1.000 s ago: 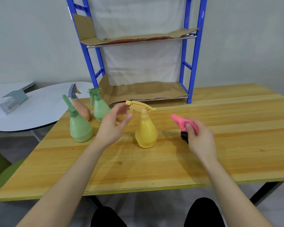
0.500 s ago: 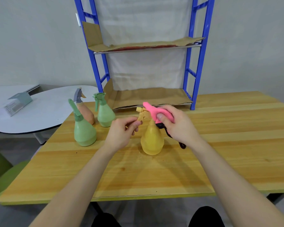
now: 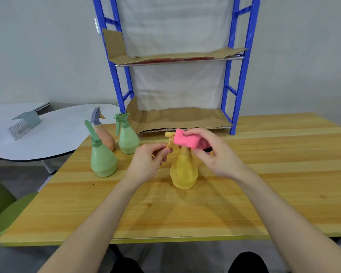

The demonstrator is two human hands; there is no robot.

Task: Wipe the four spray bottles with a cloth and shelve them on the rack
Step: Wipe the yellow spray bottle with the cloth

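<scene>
Two green bottles point(image 3: 103, 161) point(image 3: 128, 139), one peach bottle point(image 3: 107, 139), one yellow bottle point(image 3: 183, 172) pinched by left hand point(image 3: 146, 164); one cloth point(image 3: 185, 140) gripped by right hand point(image 3: 215, 154).

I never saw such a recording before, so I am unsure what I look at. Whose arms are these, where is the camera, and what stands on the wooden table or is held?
There is no machine here. A person wears one camera on the head; it looks forward and down, so the two bare arms are that person's own. The left hand pinches the trigger of a yellow plastic spray bottle, which stands on the light wooden table. The right hand holds a folded pink cloth against the bottle's head. To the left stand three more: a near pale green spray bottle, a far pale green spray bottle and a peach spray bottle with a grey head. Behind is a blue metal rack; its cardboard-lined shelves hold no bottles.
</scene>
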